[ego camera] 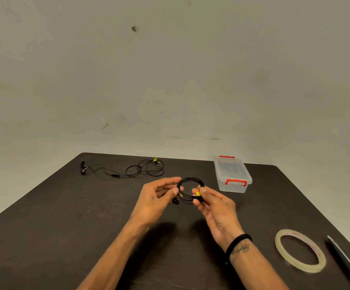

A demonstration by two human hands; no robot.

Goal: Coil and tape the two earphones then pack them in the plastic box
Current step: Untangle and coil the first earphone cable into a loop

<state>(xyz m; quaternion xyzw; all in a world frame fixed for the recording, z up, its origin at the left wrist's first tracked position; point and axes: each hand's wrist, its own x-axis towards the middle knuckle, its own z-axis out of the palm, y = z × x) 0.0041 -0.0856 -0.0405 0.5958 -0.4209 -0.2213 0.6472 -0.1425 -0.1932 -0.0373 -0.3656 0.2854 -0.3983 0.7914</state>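
Observation:
Above the middle of the dark table (65,237) I hold a black earphone wound into a round coil (190,182). My left hand (157,197) pinches the coil's left side, and an earbud hangs just below that thumb. My right hand (213,208) pinches the right side at the plug end, where a small yellow tag shows. A second black earphone (132,170) lies loose and uncoiled at the table's far left. The clear plastic box (232,176) with red latches stands closed at the far right.
A roll of clear tape (299,250) lies flat near the right front of the table. Black scissors (345,262) lie beside it at the right edge. A plain wall rises behind the table.

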